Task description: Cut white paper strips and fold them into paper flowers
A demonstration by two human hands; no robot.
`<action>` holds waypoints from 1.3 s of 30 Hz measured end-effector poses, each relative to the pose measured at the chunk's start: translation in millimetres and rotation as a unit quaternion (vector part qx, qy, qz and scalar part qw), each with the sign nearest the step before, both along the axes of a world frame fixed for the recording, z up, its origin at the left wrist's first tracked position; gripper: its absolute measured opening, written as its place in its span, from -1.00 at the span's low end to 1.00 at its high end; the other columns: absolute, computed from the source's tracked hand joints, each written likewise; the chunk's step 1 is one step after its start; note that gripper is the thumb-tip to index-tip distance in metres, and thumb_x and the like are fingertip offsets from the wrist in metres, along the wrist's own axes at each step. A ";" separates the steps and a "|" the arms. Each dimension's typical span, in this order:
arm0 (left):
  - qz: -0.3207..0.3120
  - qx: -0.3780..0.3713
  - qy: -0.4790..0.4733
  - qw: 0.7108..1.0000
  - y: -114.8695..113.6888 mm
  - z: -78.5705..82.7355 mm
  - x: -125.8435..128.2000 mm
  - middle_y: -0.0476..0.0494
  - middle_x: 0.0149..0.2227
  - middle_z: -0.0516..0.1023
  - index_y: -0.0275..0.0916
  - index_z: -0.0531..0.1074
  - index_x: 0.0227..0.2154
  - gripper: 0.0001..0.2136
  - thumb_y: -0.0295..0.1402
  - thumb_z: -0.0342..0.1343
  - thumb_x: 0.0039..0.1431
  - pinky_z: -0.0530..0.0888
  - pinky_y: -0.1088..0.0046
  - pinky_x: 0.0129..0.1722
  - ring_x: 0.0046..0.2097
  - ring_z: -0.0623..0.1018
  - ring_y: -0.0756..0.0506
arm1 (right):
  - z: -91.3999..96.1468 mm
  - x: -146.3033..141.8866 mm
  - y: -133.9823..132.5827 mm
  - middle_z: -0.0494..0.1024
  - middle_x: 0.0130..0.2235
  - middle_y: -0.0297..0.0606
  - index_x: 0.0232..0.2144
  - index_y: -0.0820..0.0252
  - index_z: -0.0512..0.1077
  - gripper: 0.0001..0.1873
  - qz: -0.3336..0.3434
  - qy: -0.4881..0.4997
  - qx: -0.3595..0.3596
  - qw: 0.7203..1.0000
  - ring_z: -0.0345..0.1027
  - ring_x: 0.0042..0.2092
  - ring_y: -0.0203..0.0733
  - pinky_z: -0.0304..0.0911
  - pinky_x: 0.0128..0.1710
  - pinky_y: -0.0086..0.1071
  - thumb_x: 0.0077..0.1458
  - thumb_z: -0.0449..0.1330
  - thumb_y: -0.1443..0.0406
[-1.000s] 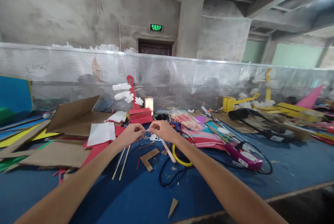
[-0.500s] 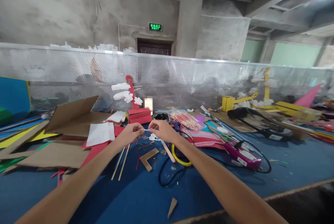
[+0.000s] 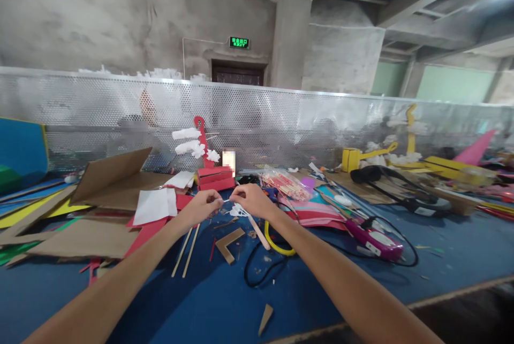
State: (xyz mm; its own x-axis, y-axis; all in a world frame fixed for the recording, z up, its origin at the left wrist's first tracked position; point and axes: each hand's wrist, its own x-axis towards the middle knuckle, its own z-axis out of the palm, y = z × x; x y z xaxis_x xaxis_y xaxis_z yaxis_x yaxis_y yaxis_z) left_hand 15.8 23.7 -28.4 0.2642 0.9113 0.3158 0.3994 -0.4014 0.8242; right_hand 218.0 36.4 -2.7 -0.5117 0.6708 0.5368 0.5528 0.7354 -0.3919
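Between my two hands runs a thin white strip, short and narrow; its exact kind is too small to make out. My left hand pinches one end between thumb and fingers. The other end is pinched by my right hand, close beside the left. Just beyond them sits a red cardboard box with a red hook-topped upright carrying white fluffy pieces. White scraps lie below my right hand. Two thin wooden sticks rest on the blue table under my left wrist.
Brown cardboard sheets and white paper lie at left. An L-shaped cardboard piece, a yellow ring and a black cable are in front. A purple power strip, black headgear and a bag of sticks lie right.
The white strip has tilted slightly, its right end now higher. Both hands have stayed almost in place, still pinching it.
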 end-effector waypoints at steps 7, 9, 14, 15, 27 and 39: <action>-0.021 0.020 0.003 1.000 -0.4 -1.9 0.1 -0.01 -0.55 0.44 -0.26 0.39 -0.44 -0.77 -0.17 0.08 0.04 0.35 0.51 -0.50 -0.49 0.45 -0.03 | 1.0 -1.4 -3.2 0.47 -0.57 -0.30 -0.54 0.26 0.49 -0.63 -0.010 -0.037 0.025 0.999 0.25 -0.52 -0.33 -0.01 -0.48 -0.47 0.18 0.05 0.20; -0.025 0.023 0.005 0.999 -1.0 -1.0 0.2 -0.01 -0.56 0.43 -0.26 0.39 -0.44 -0.78 -0.18 0.07 0.05 0.35 0.52 -0.50 -0.50 0.44 -0.03 | 0.3 -2.0 -2.4 0.47 -0.58 -0.30 -0.58 0.26 0.47 -0.59 -0.012 -0.039 0.027 0.999 0.25 -0.53 -0.34 -0.01 -0.47 -0.47 0.21 0.01 0.20; -0.030 0.003 -0.016 0.999 -0.5 -0.7 -0.5 -0.03 -0.52 0.44 -0.27 0.38 -0.43 -0.76 -0.17 0.08 0.05 0.36 0.52 -0.49 -0.49 0.44 -0.02 | 1.2 -2.3 -3.3 0.47 -0.57 -0.31 -0.56 0.27 0.47 -0.56 0.009 -0.018 0.014 1.000 0.28 -0.51 -0.33 0.05 -0.44 -0.47 0.22 0.00 0.16; -0.029 -0.005 -0.022 0.999 -0.5 -1.0 -0.6 -0.03 -0.51 0.45 -0.27 0.38 -0.43 -0.75 -0.16 0.09 0.05 0.36 0.51 -0.48 -0.49 0.44 -0.01 | 1.8 -2.1 -4.1 0.50 -0.53 -0.31 -0.48 0.27 0.49 -0.63 0.023 -0.007 0.007 1.000 0.31 -0.49 -0.33 0.09 -0.43 -0.48 0.19 0.05 0.16; -0.022 -0.105 -0.111 0.988 -7.1 10.5 3.2 -0.14 -0.32 0.51 -0.32 0.44 -0.28 -0.69 -0.20 -0.01 0.00 0.35 0.52 -0.52 -0.47 0.48 -0.03 | 5.1 -2.1 -9.7 0.58 -0.38 -0.27 -0.35 0.23 0.52 -0.84 0.071 0.026 -0.021 0.997 0.42 -0.33 -0.27 0.24 -0.28 -0.47 0.07 0.17 0.28; -0.033 -0.011 -0.007 0.999 3.5 -5.9 -1.7 -0.08 -0.45 0.54 -0.29 0.42 -0.39 -0.77 -0.20 0.11 0.01 0.39 0.51 -0.46 -0.45 0.49 -0.03 | 1.7 -2.7 -5.2 0.57 -0.37 -0.29 -0.36 0.22 0.51 -0.86 0.070 0.016 -0.025 0.997 0.40 -0.36 -0.29 0.21 -0.34 -0.50 0.03 0.22 0.26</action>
